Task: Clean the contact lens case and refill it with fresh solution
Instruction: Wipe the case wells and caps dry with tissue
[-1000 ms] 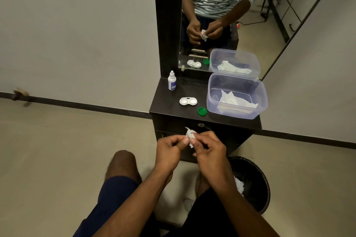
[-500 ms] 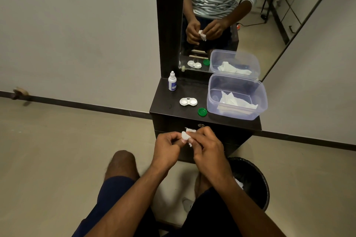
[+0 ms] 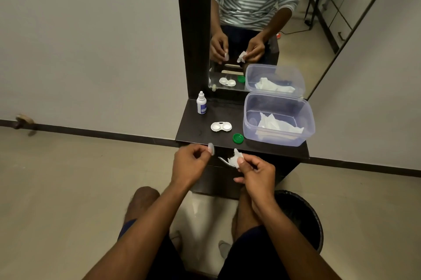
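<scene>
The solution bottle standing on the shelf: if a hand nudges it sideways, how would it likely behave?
The solution bottle stands tall on a narrow base, so it would probably tip rather than slide. It looks small and plastic, so likely light. On its side, its round body may roll along the dark shelf.

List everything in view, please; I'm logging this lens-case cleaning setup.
lens case: 1, white, open, shelf middle
green cap: 1, near shelf front edge
white cap: 1, pinched in left hand
tissue: 1, white, crumpled, in right hand
solution bottle: 1, white, upright, shelf back-left
plastic box: 1, clear, holds tissues, shelf right
mirror: 1, behind shelf
bin: 1, black, on floor
left hand: 1
right hand: 1
</scene>
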